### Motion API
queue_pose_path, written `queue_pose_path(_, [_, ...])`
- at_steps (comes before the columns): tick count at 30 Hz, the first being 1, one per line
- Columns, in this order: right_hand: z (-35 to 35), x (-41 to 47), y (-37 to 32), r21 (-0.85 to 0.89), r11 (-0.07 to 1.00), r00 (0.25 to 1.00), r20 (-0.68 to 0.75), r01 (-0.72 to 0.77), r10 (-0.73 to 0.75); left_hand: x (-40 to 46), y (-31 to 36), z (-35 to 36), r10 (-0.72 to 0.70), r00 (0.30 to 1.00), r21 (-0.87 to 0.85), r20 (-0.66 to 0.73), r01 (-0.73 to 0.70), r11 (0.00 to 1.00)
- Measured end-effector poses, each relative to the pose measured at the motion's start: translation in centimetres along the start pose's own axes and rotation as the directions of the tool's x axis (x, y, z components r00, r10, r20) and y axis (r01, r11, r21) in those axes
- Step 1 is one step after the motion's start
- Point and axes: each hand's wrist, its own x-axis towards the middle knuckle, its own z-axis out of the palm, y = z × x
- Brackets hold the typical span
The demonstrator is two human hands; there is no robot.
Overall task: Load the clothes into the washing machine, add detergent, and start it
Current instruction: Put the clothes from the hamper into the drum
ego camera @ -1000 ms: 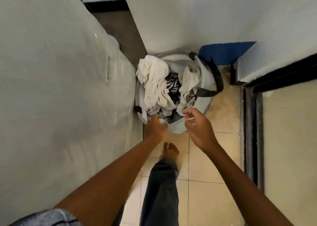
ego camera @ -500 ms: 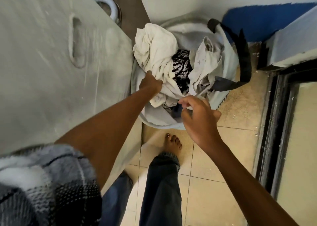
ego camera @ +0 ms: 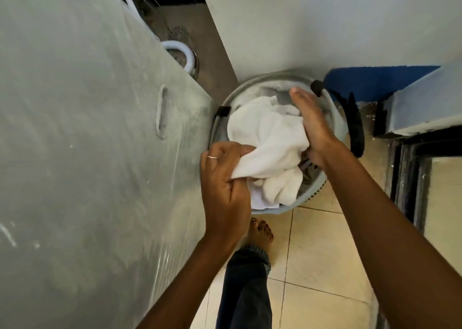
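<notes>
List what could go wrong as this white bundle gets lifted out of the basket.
1. The left hand grips only one corner of the white cloth, and the right hand presses flat against it, so part could sag and drop onto the tiled floor.
2. The basket stands tight against the washing machine and may tip if dragged.

White cloth (ego camera: 270, 138), pale grey basket (ego camera: 335, 126), black straps (ego camera: 356, 128)
</notes>
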Motion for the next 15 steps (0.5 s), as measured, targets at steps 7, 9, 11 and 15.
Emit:
queue_pose_path(7, [1.8,-3.6,3.7,0.469,0.751,0.795,0.593,-0.466,0.123,2.6,-2.6,1.2,-0.273,0.961,-0.262,-0.050,0.251,0.932])
queue_pose_path(9, [2.6,-5.3,4.3,0.532,0.721,0.813,0.577,-0.444,0.074,3.3,-4.7,2.0,-0.254,0.967,-0.050,0.033,0.256,0.965])
queue_pose_path(11, [2.9,-6.9,4.6,0.541,0.768,0.889,0.451,-0.344,0.080,3.3,-5.4,2.2,-0.352,0.913,0.112,0.205,0.336,0.935])
queue_pose_path(15, [2.0,-10.0,4.3,0.521,0.834,0.972,0.225,-0.182,0.072,2.9,-1.0,-0.6,-0.569,0.655,-0.286,0.497,0.743,0.605])
